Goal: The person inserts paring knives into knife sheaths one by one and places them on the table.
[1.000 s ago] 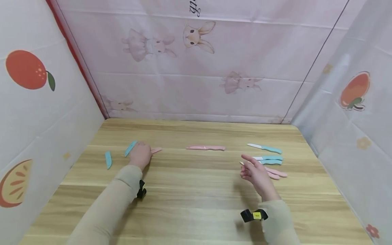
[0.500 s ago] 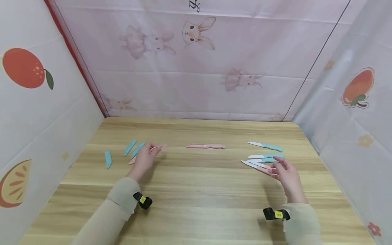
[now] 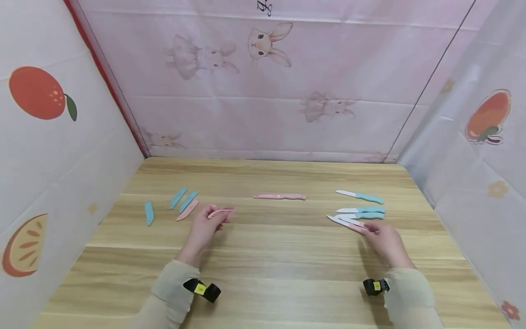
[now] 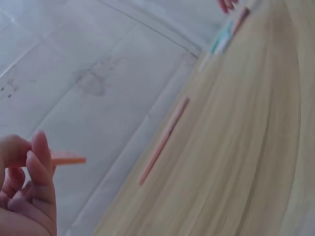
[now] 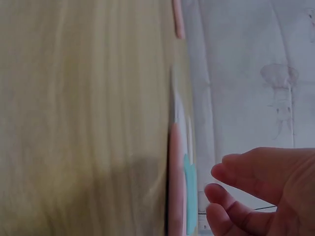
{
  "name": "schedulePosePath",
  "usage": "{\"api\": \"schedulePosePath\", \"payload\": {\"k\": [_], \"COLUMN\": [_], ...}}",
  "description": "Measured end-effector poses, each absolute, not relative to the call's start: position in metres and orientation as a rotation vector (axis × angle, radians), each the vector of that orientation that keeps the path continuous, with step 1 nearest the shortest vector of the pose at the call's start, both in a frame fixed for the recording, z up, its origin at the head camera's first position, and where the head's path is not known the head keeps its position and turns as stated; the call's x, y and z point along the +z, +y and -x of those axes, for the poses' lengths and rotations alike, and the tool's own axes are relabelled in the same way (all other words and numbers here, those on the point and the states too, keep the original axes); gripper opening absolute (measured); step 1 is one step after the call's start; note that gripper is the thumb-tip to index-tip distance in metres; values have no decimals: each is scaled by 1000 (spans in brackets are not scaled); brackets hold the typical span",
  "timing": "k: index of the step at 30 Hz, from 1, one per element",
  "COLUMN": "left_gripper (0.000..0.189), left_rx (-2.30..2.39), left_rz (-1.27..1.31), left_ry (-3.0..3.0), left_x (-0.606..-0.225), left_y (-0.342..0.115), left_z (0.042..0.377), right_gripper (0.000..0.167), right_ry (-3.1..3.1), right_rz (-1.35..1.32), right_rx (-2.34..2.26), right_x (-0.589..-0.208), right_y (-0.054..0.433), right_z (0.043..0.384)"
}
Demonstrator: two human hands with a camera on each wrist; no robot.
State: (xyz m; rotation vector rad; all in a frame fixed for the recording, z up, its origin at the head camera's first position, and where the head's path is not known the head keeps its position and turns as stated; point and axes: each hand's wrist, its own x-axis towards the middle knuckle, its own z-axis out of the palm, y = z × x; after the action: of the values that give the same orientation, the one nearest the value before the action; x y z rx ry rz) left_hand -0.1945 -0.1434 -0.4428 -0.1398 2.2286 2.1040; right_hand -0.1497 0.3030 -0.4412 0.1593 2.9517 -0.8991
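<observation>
Left hand: our left hand has thumb and fingers pinched together on one piece, left of the surface's middle.
Pink sheath: we see the pink sheath between those fingertips, held up clear of the surface, one end jutting out toward the right edge.
Right hand: our right hand hangs over the handles toward the right edge, fingers loosely bent, a gap between them and the thumb, holding nothing.
Pink-handled knives: we have two pink-handled knives under those fingers, blades bare and pointing left, close together.
Blue-handled knives: three blue-handled knives lie beyond them, blades also leftward; two are side by side, the third apart and nearest the far edge.
Sheathed knife: a pink sheathed knife rests near the middle of the far edge, parallel to it.
Loose covers: toward the far left corner we count three blue sheaths, one by itself nearest the left edge, two near each other; a second pink cover lies just beside the right one of that pair.
</observation>
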Motion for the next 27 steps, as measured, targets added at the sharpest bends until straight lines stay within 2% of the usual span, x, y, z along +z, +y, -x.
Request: {"api": "schedulePosePath", "payload": {"k": [7,17,23,27], "left_gripper": [6,29,24,30], "left_rx": [2450,2504,2491,2432], "left_rz": [143,174,324,352], "left_ry": [1817,1619,1593,1603], "left_x": [-442,-447,-450,-453], "left_y": [-125,-107,-101,-98], "left_z": [180,164,160,156], "right_gripper": [32,32,21,17], "right_ry": [2975,2873,2883,2865], "right_rz": [-89,-139,-59,-57], "right_rx": [-775,-692,-634,-632], "right_x": [-442,-444,-448,-449], "right_y": [306,307,304,300], "right_z": [153,161,163,161]}}
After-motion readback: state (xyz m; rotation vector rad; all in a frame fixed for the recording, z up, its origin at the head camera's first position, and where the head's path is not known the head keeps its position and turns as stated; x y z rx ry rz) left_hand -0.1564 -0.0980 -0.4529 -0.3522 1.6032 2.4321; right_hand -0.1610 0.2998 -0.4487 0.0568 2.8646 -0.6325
